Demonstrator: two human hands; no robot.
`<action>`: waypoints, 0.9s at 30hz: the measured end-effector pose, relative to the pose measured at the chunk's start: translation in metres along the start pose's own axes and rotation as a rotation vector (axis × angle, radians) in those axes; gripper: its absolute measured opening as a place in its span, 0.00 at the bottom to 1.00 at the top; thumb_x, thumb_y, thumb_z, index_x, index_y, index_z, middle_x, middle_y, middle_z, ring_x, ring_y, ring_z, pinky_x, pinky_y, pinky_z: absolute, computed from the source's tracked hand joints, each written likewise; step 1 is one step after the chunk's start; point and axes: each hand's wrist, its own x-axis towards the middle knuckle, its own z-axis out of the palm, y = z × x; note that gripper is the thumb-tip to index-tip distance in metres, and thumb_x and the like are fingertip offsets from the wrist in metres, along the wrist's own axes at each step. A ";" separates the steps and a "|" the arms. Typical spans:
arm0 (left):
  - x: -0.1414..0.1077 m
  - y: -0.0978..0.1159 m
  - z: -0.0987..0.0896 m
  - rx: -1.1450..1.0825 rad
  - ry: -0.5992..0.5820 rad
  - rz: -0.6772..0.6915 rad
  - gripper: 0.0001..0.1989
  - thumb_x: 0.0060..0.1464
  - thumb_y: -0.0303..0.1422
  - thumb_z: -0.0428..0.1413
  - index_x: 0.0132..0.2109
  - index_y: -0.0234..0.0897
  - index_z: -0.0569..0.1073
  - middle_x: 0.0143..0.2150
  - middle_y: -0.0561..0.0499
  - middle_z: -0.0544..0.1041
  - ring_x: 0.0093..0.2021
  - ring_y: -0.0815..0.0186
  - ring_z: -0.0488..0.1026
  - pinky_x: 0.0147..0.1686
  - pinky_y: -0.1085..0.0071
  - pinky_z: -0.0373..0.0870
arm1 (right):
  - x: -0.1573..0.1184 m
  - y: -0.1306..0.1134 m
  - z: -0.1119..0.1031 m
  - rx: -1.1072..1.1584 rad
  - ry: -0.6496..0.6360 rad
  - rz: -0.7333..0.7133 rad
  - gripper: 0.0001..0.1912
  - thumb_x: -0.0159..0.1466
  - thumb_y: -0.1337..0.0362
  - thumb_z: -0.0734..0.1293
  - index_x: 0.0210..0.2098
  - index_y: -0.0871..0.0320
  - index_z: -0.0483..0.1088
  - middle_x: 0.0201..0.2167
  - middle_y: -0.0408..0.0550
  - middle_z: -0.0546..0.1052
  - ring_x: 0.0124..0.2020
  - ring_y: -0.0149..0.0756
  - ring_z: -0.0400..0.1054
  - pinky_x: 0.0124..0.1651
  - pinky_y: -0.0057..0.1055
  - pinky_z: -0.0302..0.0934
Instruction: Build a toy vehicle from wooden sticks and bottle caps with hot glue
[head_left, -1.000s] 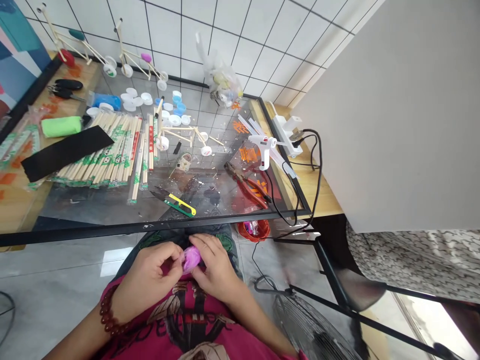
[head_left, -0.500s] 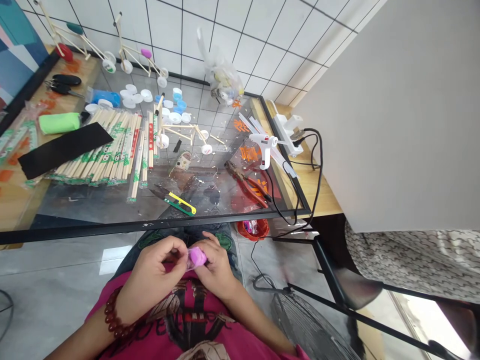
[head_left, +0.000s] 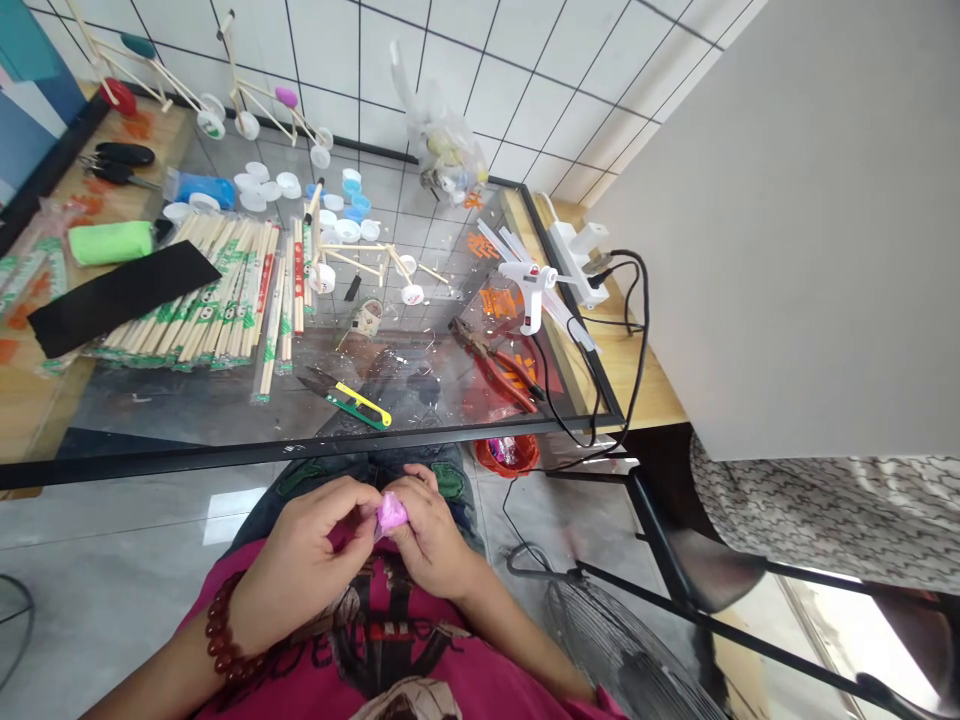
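Note:
Over my lap, below the table's front edge, I hold a small pink-purple lump in clear wrapping. My left hand, with a red bead bracelet on the wrist, pinches the wrapping's left side between thumb and fingers. Around the lump's right side close the thumb and fingers of my right hand. On the glass table lie yellow-green snips, red-handled pliers, a white glue gun and a small stick bicycle frame with white cap wheels.
Packaged chopsticks, a black strip, a green roll and bottle caps lie at the left and back. A power strip with cables sits right. Below are a red basket and a fan.
The wrapping around the pink-purple lump is now more gathered, and my left fingers are a little closer to my right hand. The camera view has shifted slightly.

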 end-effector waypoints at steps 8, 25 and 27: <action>-0.005 -0.004 -0.001 0.017 0.053 0.109 0.12 0.62 0.22 0.56 0.46 0.43 0.79 0.45 0.50 0.79 0.45 0.69 0.79 0.48 0.77 0.74 | -0.002 0.000 0.000 0.086 0.018 0.125 0.26 0.77 0.46 0.54 0.30 0.55 0.65 0.24 0.37 0.68 0.28 0.31 0.66 0.56 0.40 0.57; 0.006 -0.013 0.001 -0.199 -0.067 -0.102 0.14 0.58 0.27 0.59 0.48 0.44 0.83 0.45 0.49 0.84 0.45 0.65 0.83 0.47 0.74 0.79 | -0.005 0.010 0.003 0.242 0.028 0.197 0.31 0.73 0.40 0.59 0.22 0.55 0.59 0.20 0.36 0.60 0.24 0.30 0.58 0.53 0.39 0.59; 0.006 -0.015 0.002 -0.250 -0.065 -0.163 0.13 0.58 0.29 0.60 0.49 0.43 0.83 0.44 0.48 0.84 0.42 0.65 0.83 0.42 0.74 0.80 | -0.004 0.012 0.003 0.335 0.000 0.240 0.30 0.72 0.40 0.60 0.23 0.54 0.60 0.20 0.36 0.60 0.24 0.30 0.58 0.46 0.36 0.62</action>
